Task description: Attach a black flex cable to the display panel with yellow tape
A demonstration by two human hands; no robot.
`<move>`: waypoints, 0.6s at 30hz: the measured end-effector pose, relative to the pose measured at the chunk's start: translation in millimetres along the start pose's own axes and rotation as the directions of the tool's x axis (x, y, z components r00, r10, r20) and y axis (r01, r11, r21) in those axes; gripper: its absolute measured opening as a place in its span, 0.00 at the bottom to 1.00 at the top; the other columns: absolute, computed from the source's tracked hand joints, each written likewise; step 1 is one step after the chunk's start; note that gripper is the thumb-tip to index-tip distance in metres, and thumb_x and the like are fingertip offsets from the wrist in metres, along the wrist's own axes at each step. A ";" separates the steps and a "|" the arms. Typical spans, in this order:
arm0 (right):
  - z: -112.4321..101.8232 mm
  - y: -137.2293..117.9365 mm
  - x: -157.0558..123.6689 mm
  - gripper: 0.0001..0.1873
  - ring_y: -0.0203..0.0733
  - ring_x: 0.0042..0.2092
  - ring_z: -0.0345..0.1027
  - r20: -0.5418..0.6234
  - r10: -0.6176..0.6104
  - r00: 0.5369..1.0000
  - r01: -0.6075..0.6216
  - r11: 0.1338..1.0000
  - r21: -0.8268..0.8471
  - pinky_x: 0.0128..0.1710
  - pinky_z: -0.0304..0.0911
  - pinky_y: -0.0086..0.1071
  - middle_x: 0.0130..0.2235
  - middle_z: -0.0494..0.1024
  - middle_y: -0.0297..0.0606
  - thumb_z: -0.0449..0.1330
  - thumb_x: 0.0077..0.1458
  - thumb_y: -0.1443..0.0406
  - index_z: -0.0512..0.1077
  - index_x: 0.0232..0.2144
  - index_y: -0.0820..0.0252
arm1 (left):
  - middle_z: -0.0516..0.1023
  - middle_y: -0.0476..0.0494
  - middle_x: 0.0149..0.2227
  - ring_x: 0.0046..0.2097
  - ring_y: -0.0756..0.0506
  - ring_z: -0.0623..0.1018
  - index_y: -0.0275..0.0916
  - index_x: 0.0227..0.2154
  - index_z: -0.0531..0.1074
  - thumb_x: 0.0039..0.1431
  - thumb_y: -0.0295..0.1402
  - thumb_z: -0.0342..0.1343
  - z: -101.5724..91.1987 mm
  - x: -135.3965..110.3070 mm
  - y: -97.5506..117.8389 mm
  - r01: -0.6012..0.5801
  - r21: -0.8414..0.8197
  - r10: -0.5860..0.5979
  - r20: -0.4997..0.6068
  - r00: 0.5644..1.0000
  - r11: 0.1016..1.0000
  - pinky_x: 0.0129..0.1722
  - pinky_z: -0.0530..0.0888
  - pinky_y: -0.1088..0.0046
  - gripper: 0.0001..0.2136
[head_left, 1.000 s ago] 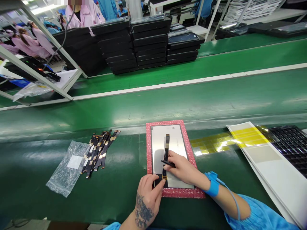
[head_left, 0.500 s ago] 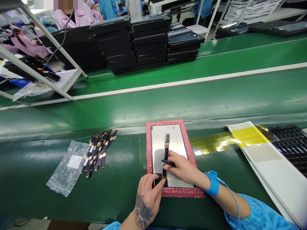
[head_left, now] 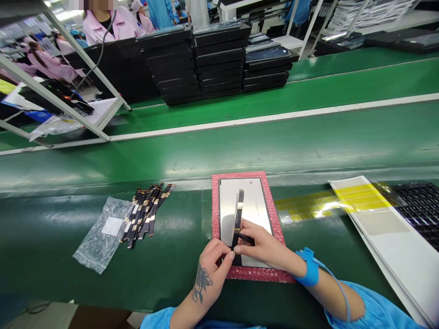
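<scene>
At my near edge the blue sleeves (head_left: 372, 304) are cut off by the frame. The left hand (head_left: 213, 267) has its thumb and forefinger drawn together at the near end of a dark ribbon cable (head_left: 240, 209); the fingertips hide that end, so I can't make out whether this grip pinches it or only presses. The right hand (head_left: 262, 243) has its grip closed around a slim black tool (head_left: 247, 239), partly covered by the fingers, and its thumb nearly meets the left one's.

The cable lies lengthwise on a silver-white panel (head_left: 227, 205), whose near left corner I lose behind the left hand; under it is a red bubble-wrap sheet (head_left: 215, 205).

The green table (head_left: 178, 269) is glossy. To the left, a clear bag (head_left: 99, 244) overlaps more dark strips (head_left: 147, 212), too jumbled to count. To the right are yellow film (head_left: 305, 208), white boards (head_left: 394, 242) and a black tray (head_left: 420, 210), cut off at the frame.

Far off stand stacked black trays (head_left: 219, 61), a white rack (head_left: 116, 103) left, and blurred people in pink (head_left: 51, 64).
</scene>
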State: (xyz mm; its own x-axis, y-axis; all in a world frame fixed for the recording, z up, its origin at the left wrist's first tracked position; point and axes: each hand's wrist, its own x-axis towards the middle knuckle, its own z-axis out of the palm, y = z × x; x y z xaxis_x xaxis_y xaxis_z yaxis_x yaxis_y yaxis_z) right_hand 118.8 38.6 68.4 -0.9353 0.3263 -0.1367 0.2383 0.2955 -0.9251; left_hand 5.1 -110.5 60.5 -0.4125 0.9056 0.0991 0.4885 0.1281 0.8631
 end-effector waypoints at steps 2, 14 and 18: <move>2.0 3.1 -0.5 0.07 0.43 0.38 0.64 0.009 0.008 1.000 -0.008 1.000 -0.017 0.39 0.63 0.34 0.36 0.67 0.38 0.60 0.55 0.64 0.72 0.28 0.61 | 0.69 0.48 0.26 0.29 0.51 0.71 0.37 0.24 0.69 0.63 0.32 0.50 0.3 -1.3 -1.8 -0.012 0.012 0.012 0.012 1.000 1.000 0.29 0.68 0.77 0.12; 8.8 13.5 -8.1 0.09 0.43 0.37 0.65 -0.076 0.089 0.993 -0.105 0.965 -0.241 0.35 0.63 0.33 0.42 0.67 0.41 0.57 0.54 0.73 0.70 0.23 0.61 | 0.68 0.44 0.30 0.31 0.49 0.68 0.38 0.43 0.74 0.61 0.26 0.46 9.5 -20.9 -14.8 -0.310 0.510 0.354 0.011 0.935 0.802 0.28 0.68 0.75 0.13; 7.6 11.3 -5.5 0.08 0.43 0.37 0.65 -0.059 0.077 0.995 -0.089 0.963 -0.254 0.35 0.63 0.32 0.41 0.68 0.41 0.57 0.53 0.72 0.71 0.24 0.61 | 0.67 0.44 0.30 0.31 0.48 0.67 0.39 0.43 0.75 0.61 0.25 0.46 8.6 -20.5 -13.5 -0.320 0.514 0.354 0.033 0.935 0.796 0.28 0.66 0.75 0.14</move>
State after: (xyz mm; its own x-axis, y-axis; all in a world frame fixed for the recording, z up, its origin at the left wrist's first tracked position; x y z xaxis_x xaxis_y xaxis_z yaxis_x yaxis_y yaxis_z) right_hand 124.6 33.3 56.0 -0.8974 0.4000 -0.1862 0.3791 0.4832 -0.7892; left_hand 13.5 -127.4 42.6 -0.1869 0.9051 0.3820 0.9161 0.0202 0.4004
